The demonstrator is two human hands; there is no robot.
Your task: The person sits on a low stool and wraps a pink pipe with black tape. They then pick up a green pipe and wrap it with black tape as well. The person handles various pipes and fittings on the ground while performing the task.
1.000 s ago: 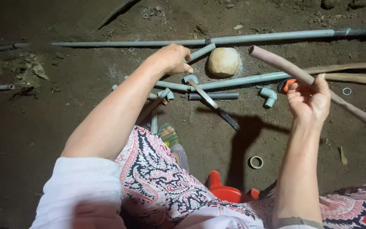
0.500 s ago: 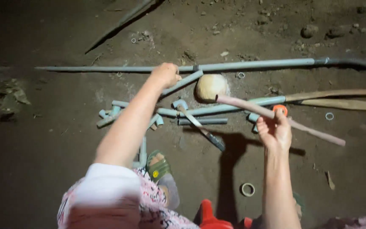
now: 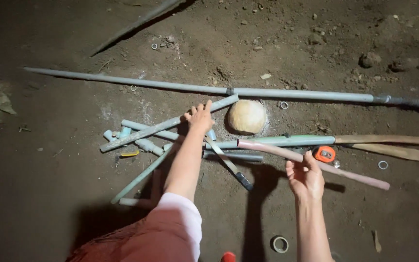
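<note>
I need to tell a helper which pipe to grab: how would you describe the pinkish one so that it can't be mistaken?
Find the round pale stone in the middle of the dirt ground. Just below and right of it a short pipe slants down to the right, held by the right hand near an orange tape measure. It is pinkish; the other pipes around it are grey or pale green.

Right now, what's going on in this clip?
A person is crouched over a dirt floor strewn with cut pipes. The left hand rests on a short grey pipe lying slantwise across the pile. The right hand grips a pinkish pipe and holds it above the ground. A round stone and an orange tape measure lie close by, and a long pipe runs behind them.
</note>
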